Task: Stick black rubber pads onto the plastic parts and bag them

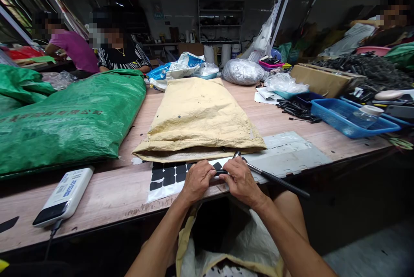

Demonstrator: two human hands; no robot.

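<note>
My left hand (198,180) and my right hand (241,178) meet at the table's front edge, both closed with fingertips pinching a small black piece (221,172) between them. Its exact kind is hard to make out. Under and beside my left hand lies a white sheet with rows of black rounded-square stickers (169,177). A hammer-like tool with a metal shaft and black grip (284,183) lies behind and right of my right hand, its grip jutting over the edge. Just beyond the hands, a yellow woven sack (203,113) lies with its mouth towards me.
An opened sack (258,242) sits below in my lap. Left are a green sack (71,117) and a white power bank (66,195) with a cable. A grey board (291,152), black parts (299,111) and a blue basket (352,128) lie right. Several people sit further back.
</note>
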